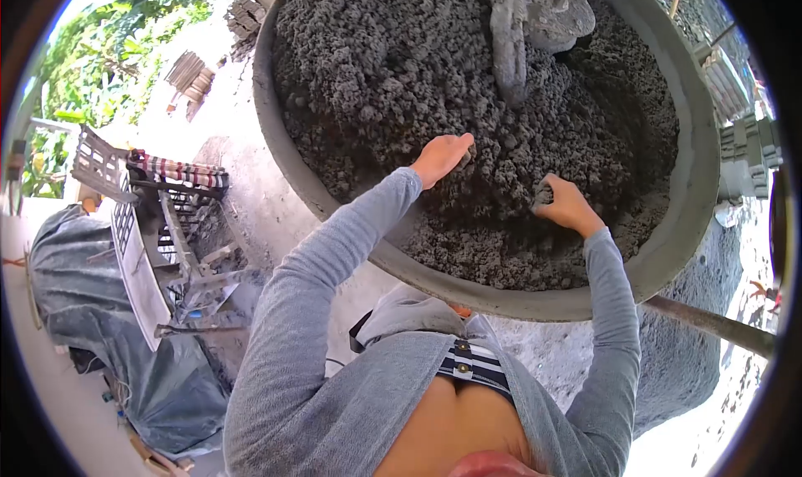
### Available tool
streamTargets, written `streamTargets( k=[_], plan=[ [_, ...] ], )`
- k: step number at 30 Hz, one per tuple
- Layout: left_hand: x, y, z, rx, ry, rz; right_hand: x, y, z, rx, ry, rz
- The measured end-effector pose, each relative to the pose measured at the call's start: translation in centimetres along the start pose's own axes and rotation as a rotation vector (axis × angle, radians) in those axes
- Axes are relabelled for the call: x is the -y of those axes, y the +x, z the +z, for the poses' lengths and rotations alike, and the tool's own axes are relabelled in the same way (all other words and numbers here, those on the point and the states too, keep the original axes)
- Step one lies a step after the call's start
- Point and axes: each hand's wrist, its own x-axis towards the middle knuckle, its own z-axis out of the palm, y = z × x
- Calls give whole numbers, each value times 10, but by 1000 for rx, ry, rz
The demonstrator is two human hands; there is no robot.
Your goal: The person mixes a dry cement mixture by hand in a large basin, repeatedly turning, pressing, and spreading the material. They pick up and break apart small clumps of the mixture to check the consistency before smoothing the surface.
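A large round metal pan is filled with dark grey, crumbly mix. My left hand is over the mix near the middle of the pan, its fingers curled down; what they may hold is hidden. To its right, my right hand is bent round a small grey lump of the mix, with thumb and fingers on either side. A mix-coated metal arm reaches into the pan beyond my hands.
A plastic chair and a metal frame stand at the left, beside a dark tarp. A rusty pole extends from the pan's lower right. Stacked blocks are at the far right, a grey heap below.
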Motion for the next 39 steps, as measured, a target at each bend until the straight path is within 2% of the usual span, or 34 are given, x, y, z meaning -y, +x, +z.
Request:
streamTargets(
  k=[1,2,3,4,5,6,7,8,9,10,11,12,13,14,16,17,18,20,21,22,23,24,25,26,27,28,30,32,34,35,36,37,38,39],
  plan=[
    [-5,-7,6,-107,-13,167,20,-11,-18,-149,280,111],
    [-20,-28,4,-82,116,379,35,-21,-24,-292,565,220],
    [-23,-38,5,81,518,499,39,-29,-14,-283,601,160],
    [1,-46,13,199,453,804,45,-39,-2,-269,638,102],
    [0,-60,26,431,546,794,48,-53,11,27,581,43],
    [8,-77,45,690,371,328,49,-68,23,316,506,-19],
    [-14,-107,55,829,452,-32,51,-88,39,384,463,-81],
    [-4,-116,64,944,612,69,54,-97,48,452,418,-141],
    [-9,-127,66,895,656,159,53,-94,41,448,406,-153],
    [-9,-119,68,882,653,158,51,-94,31,308,536,-34],
    [-9,-106,71,810,677,353,51,-94,25,169,663,89],
    [-9,-99,73,730,698,548,50,-90,21,-93,707,108],
    [-1,-103,69,543,685,810,53,-95,23,-164,673,109],
    [4,-109,75,531,687,810,59,-102,28,-237,640,108],
    [4,-132,84,890,677,267,89,-123,16,422,478,-3],
    [2,-145,82,782,672,273,73,-125,32,353,446,-58],
    [-3,-140,79,765,679,279,74,-123,28,346,434,-70],
    [-14,-125,74,594,680,636,80,-123,15,-128,803,93],
    [-27,-133,67,312,716,908,101,-125,1,-266,1337,352],
    [-47,-140,66,130,579,973,97,-127,-1,-274,1678,284],
    [-73,-155,67,64,248,828,101,-121,-1,-292,1901,275],
    [-80,-157,75,51,250,832,105,-116,0,-304,2123,269],
    [-86,-155,83,46,331,941,113,-114,2,-298,2117,253],
    [-91,-156,87,38,415,1050,122,-113,4,-451,1652,57],
    [-97,-164,90,20,420,1058,127,-112,4,-571,1172,-119],
    [-103,-172,93,33,502,1062,124,-112,6,-567,1162,-136],
    [-108,-177,92,31,585,1064,115,-112,11,-591,1440,-202],
    [-111,-176,85,99,97,1177,107,-116,-1,-680,1023,-207],
    [-115,-180,52,-55,147,1230,38,-132,-20,-700,1771,-21],
    [-110,-178,32,-69,100,1158,10,-155,-42,-1028,1076,-27],
    [-99,-174,12,-124,178,1019,30,-178,-65,-1332,468,198],
    [-78,-165,-7,-228,232,1013,50,-201,-89,-1570,-112,636],
    [-58,-165,-25,-316,322,970,43,-229,-111,-1780,-41,485],
    [-39,-175,-40,-377,331,892,39,-251,-134,-1914,176,153]
  ],
)
